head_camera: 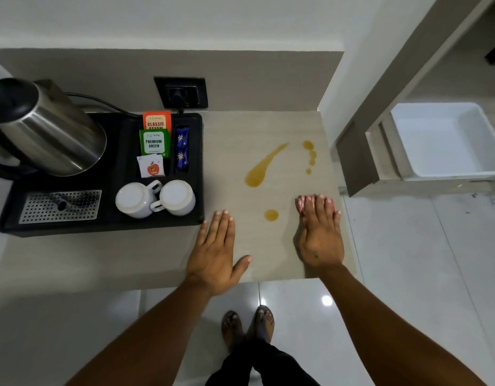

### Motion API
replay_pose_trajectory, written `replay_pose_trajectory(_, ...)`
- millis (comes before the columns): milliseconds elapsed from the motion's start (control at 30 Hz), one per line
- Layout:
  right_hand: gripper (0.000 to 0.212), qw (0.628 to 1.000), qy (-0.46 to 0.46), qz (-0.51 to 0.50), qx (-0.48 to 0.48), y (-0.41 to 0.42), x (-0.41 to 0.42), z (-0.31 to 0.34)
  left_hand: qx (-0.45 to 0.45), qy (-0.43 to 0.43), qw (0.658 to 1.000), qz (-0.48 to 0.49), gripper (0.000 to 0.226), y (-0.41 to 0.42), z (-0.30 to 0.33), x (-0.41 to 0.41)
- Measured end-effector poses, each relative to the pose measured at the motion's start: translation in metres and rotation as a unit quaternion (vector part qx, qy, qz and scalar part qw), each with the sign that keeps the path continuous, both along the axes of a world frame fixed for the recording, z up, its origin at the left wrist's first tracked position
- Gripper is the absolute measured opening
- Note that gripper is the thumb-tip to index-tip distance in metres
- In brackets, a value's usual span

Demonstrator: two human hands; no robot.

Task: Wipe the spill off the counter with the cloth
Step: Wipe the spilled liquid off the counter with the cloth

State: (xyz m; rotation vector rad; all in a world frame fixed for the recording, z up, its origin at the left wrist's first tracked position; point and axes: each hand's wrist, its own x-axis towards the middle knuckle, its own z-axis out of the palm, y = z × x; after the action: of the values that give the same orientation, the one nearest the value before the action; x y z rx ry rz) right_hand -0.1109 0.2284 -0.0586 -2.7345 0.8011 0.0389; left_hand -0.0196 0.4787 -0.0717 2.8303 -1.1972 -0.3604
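An amber spill lies on the beige counter (235, 151): a long streak (261, 168), a row of small drops (310, 156) to its right, and one round drop (271, 215) nearer me. My right hand (320, 235) lies flat on a pink cloth (300, 203), only an edge of which shows past the fingertips, near the counter's right edge. My left hand (217, 252) rests flat and open on the counter, left of the round drop, holding nothing.
A black tray (107, 224) on the left holds a steel kettle (43, 126), two upturned white cups (155, 199), tea sachets (154, 142) and a drip grate (59, 206). A wall socket (181, 92) sits behind. A white bin (446, 140) stands on the floor at right.
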Motion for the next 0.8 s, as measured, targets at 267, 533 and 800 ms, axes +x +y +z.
replay_pose_trajectory(267,0.058,0.999,-0.004,-0.04,-0.008,-0.067,0.085,0.008,-0.028,0.006,1.0,0.005,0.095,0.002,-0.004,0.001)
replay_pose_trajectory(533,0.057,1.0,-0.005,-0.004,-0.009,-0.084,0.085,0.011,-0.054,0.018,0.998,0.009,0.096,0.003,-0.003,0.003)
replay_pose_trajectory(800,0.071,0.998,0.019,0.053,0.001,-0.103,0.19,0.019,-0.066,-0.012,0.998,0.002,0.095,0.004,-0.011,0.0)
